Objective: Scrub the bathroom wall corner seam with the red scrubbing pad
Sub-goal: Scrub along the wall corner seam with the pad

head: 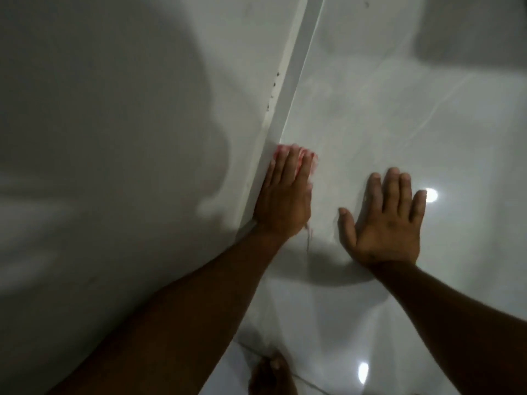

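Head view: your left hand (282, 195) presses the red pad (309, 159) flat on the seam (288, 89); your right hand (385, 223) lies splayed, empty, against the wall (399, 109). No writing shows.

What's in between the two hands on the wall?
Nothing but bare, shiny wall tile between the left hand, which presses the red pad, and the right hand, in the head view.

Red scrubbing pad (309, 161) mostly hidden under left hand (282, 195), blurred; foot (271, 374) cut off at bottom edge.
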